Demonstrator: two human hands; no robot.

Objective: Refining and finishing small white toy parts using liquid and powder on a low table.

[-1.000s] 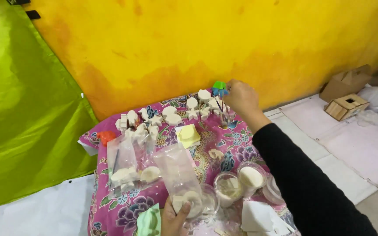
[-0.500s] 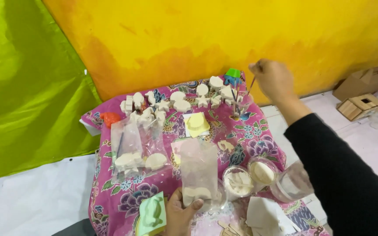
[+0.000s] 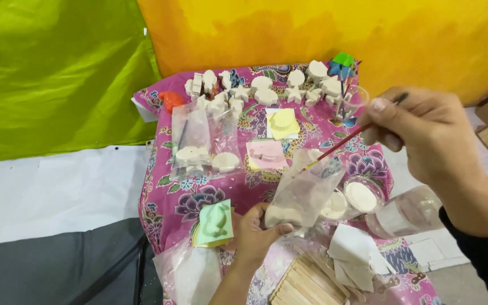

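Note:
My right hand (image 3: 430, 133) grips a thin red-handled paintbrush (image 3: 350, 138), bristle tip angled down toward the top of a clear plastic bag (image 3: 306, 189). My left hand (image 3: 255, 234) holds that bag near its bottom; a pale plaster piece sits inside. Both hands hover over a low table covered by a pink flowered cloth (image 3: 170, 206).
White plaster figures (image 3: 261, 90) line the far edge beside a glass of brushes (image 3: 348, 104). Yellow (image 3: 282, 122), pink (image 3: 266, 153) and green (image 3: 216, 223) moulds, bagged plaster pieces (image 3: 201, 147), small cups of white powder (image 3: 362, 195), a clear bottle (image 3: 405, 214) and wooden sticks (image 3: 306, 279) lie around.
My right hand has come back from the brush glass at the far edge, carrying the paintbrush toward the bag. My left hand has raised the bag slightly.

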